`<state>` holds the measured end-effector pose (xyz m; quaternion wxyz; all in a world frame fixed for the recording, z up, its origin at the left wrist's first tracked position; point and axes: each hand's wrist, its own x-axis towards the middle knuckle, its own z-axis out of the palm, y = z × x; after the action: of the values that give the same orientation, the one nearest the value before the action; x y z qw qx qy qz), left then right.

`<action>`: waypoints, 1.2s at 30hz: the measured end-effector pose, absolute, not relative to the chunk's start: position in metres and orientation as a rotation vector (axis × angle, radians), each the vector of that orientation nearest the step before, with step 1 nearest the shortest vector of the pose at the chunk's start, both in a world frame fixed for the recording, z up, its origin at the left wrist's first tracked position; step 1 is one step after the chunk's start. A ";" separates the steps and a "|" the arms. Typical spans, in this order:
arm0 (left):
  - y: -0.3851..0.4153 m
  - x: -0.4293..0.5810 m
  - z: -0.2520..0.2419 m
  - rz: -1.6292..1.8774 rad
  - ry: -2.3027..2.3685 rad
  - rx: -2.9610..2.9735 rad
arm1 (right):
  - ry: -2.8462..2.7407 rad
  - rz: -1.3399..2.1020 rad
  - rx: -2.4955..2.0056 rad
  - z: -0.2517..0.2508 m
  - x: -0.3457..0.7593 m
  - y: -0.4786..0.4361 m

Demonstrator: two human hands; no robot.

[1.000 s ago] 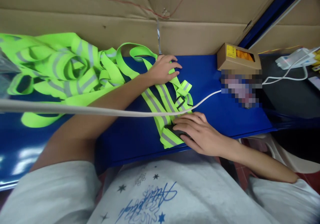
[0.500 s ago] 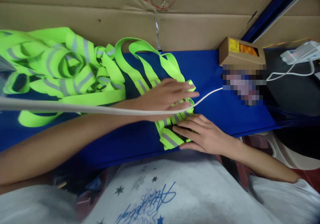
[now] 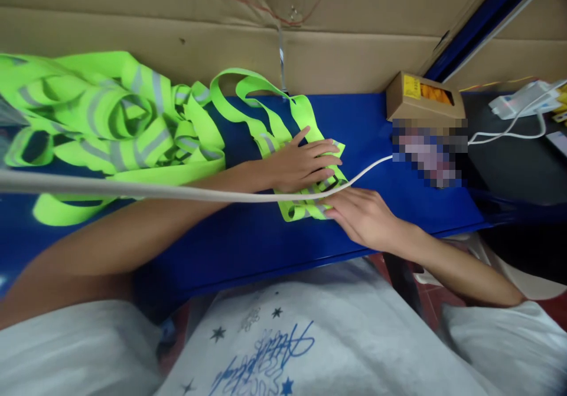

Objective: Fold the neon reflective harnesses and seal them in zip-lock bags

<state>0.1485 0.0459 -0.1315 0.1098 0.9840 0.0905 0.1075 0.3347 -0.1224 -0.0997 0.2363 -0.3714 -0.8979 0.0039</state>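
Note:
Fluorescent yellow-green reflective webbing with grey stripes runs in folded strips across the blue table. My left hand lies over the folded strips with its fingers spread. At their near right end, my right hand has thumb and fingers closed on the webbing's edge; its fingertips are partly hidden. A small dark piece, perhaps a buckle, shows between the two hands. A white cable passes in front of my left forearm and over the webbing.
A tangled heap of the same webbing covers the table's left side. At the back right stands a cardboard box with orange contents, a blurred-out object before it. Farther right is a white power strip. A cardboard wall rises behind.
My right hand has moved away from my body and closed on the webbing. The near end of the folded strips has shifted back from the table edge. My left hand's fingers have spread.

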 end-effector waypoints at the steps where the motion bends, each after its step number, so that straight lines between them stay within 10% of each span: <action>1: 0.048 0.150 -0.133 0.317 0.251 2.906 | -2.459 0.051 -1.055 -0.099 0.336 -0.117; 8: 0.058 0.160 -0.134 0.277 0.179 2.867 | -2.631 0.217 -1.072 -0.095 0.341 -0.081; 17: 0.067 0.161 -0.140 0.142 0.224 2.859 | -2.545 -0.452 -1.003 -0.108 0.328 -0.080; 36: 0.074 0.156 -0.129 0.152 0.305 2.833 | -2.727 -0.271 -0.993 -0.101 0.326 -0.085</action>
<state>0.1557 0.0744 -0.1292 0.1436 0.9826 0.1057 0.0528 0.3261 -0.0847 -0.1011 0.1131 -0.3384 -0.9296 -0.0922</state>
